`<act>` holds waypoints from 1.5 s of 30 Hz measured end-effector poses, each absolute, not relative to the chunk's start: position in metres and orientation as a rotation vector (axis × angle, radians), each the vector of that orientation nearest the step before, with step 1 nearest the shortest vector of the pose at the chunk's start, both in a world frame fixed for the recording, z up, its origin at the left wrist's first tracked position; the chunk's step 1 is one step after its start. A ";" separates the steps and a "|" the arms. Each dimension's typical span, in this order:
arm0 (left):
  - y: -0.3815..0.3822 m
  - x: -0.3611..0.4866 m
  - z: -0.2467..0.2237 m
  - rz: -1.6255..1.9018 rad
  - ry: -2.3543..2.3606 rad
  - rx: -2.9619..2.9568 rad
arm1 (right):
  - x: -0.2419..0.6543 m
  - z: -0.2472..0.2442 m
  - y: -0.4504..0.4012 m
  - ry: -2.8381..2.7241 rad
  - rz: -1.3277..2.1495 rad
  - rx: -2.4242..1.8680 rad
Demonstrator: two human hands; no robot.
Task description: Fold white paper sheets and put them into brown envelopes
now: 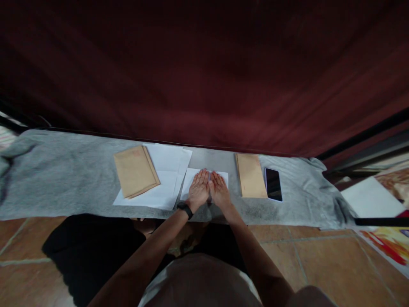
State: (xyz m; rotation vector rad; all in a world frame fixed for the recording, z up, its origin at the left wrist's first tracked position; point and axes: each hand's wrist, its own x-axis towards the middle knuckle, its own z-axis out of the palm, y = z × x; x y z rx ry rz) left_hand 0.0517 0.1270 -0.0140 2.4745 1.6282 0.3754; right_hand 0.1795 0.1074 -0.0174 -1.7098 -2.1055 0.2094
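My left hand [199,187] lies flat with its fingers stretched out on a small white sheet of paper [189,177], which looks folded. Side by side with it, my right hand [219,188] rests flat on the same paper, its thumb touching or nearly touching the left hand. The hands cover the middle of the paper. To the left lie larger white sheets [164,164], with a stack of brown envelopes [136,170] on top of them. Another stack of brown envelopes [252,177] lies to the right of my hands.
A phone [273,184] with a dark screen lies beside the right envelopes. Grey cloth [70,175] covers the narrow bench. Behind it hangs a dark red curtain [198,85]. At the far right are a white board or sheet [372,198] and a dark bar [380,221].
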 end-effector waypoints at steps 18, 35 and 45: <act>0.113 0.030 -0.027 0.620 1.898 2.352 | 0.215 -0.033 0.088 -1.959 -0.081 -1.904; 0.116 0.032 -0.019 0.471 1.909 2.359 | 0.191 -0.026 0.050 -2.064 -0.063 -1.832; 0.081 0.012 -0.018 0.561 1.837 2.435 | 0.216 -0.036 0.039 -1.869 -0.128 -1.926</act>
